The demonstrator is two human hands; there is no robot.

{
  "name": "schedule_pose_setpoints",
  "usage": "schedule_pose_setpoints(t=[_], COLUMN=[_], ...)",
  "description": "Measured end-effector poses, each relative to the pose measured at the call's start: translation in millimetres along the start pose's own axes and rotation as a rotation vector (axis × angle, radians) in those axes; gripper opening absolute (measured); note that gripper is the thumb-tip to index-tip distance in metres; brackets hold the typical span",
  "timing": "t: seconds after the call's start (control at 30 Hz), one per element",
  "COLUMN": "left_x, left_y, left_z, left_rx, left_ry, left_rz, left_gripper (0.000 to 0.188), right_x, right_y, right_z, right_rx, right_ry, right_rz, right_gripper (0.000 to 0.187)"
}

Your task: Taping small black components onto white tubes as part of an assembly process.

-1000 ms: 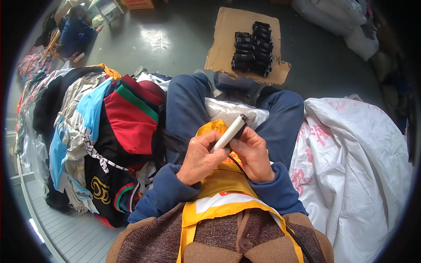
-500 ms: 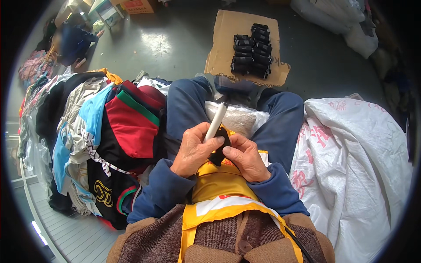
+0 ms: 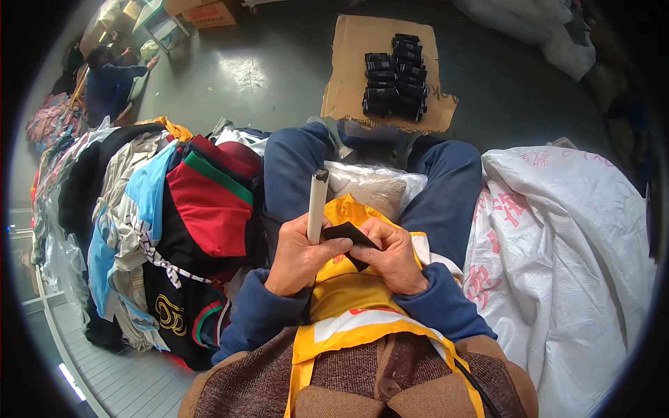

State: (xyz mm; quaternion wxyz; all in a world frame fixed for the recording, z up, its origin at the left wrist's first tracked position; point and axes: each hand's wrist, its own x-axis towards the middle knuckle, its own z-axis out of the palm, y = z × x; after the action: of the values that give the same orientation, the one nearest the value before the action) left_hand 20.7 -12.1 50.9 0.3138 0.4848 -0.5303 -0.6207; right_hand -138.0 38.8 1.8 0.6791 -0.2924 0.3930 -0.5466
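Over a yellow apron [image 3: 352, 296], just below the center of view, L hand [image 3: 298, 256] & R hand [image 3: 394, 256] pinch a small, flat black piece [image 3: 354, 235] btwn them. L hand also grips a white stick [image 3: 317, 209], dark end up, aimed at abt 12 o'clock; no 2nd item shows in R hand.

Handled well, in this view's judgment, the piece would be kept flat & lightly taut btwn both thumbs, w/ small adjustments left to the R fingers, since the L ones have two things to hold. Stick's dark end is best kept pointing away from the piece; a slack L grip might let the stick slide, while too hard a pinch might crease the piece. Cloth or card: can't tell.

Pose: forearms in navy sleeves [image 3: 259, 317] enter from abt 7 & 5 o'clock, wrists angled inward, hands nearly level. L fingers curl closed round the stick's lower end, thumb stretched onto the piece; R thumb presses from the opposite side, fingers bent closed, tips mostly hidden.

Elsewhere: black bundles [image 3: 395, 80] on cardboard [image 3: 348, 42] near 1 o'clock; clothes pile [image 3: 209, 209] at 9; white sack [image 3: 550, 272] btwn 3 & 4.
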Motion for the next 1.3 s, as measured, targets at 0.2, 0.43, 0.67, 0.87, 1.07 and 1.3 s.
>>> schedule_pose_setpoints(t=[0.2,0.43,0.67,0.87,1.07,1.3], left_x=[10,16,22,26,20,15], left_y=[-15,-34,-47,-49,-30,-28], left_z=[2,-3,3,3,3,-3], left_rx=[0.201,0.14,0.05,0.185,-0.063,-0.177], left_ry=[0.05,0.027,0.025,-0.101,-0.33,-0.417], left_rz=[0.083,-0.012,-0.035,0.07,-0.216,-0.34], left_gripper=[0.017,0.019,0.023,0.028,0.055,0.065], right_x=[8,12,14,18,18,21], right_y=[-14,8,19,19,16,20], right_z=[15,-4,-17,-18,-17,-27], right_rx=[0.376,0.343,0.475,0.35,0.212,0.215], right_ry=[-0.029,0.116,0.28,0.345,0.369,0.436], right_rz=[0.412,0.371,0.302,0.176,0.049,0.029], right_gripper=[0.021,0.021,0.013,0.013,0.017,0.024])
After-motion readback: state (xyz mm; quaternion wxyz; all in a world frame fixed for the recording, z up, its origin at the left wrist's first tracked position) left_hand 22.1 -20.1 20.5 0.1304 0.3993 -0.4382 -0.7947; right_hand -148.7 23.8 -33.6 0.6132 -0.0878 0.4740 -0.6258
